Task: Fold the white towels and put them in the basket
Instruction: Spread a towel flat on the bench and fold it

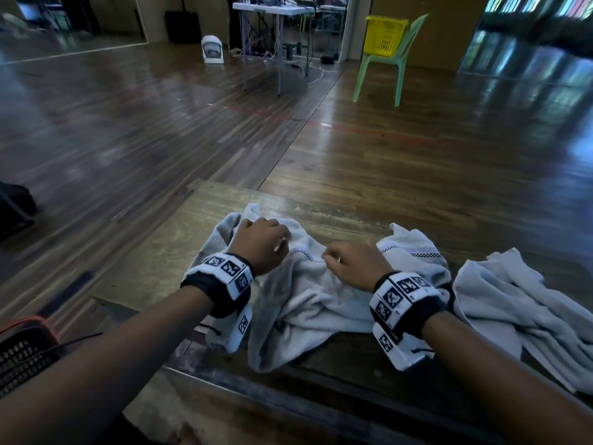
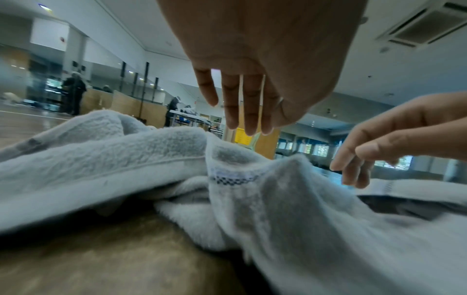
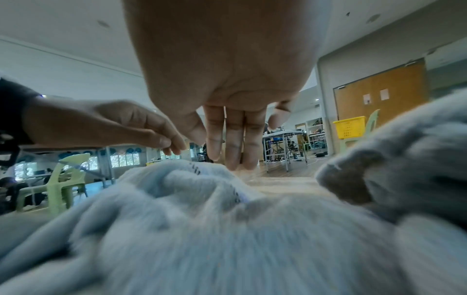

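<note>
A crumpled white towel [image 1: 308,300] with a checked stripe lies on the wooden table [image 1: 167,252] in front of me. My left hand [image 1: 263,242] hovers over its far left part; in the left wrist view its fingers [image 2: 247,99] point straight down just above the towel [image 2: 151,159] and hold nothing. My right hand [image 1: 349,261] is over the towel's middle, with its fingers [image 3: 232,129] straight and their tips close to the towel [image 3: 202,229]. A second rumpled white towel [image 1: 513,300] lies to the right. A dark mesh basket [image 1: 19,354] with a red rim stands at the lower left, beside the table.
Beyond the table is a shiny wooden floor. Far off, a yellow basket [image 1: 385,35] sits on a pale green chair [image 1: 378,69], next to a folding table [image 1: 272,8] with cables under it. A dark bag [image 1: 12,207] lies on the floor at left.
</note>
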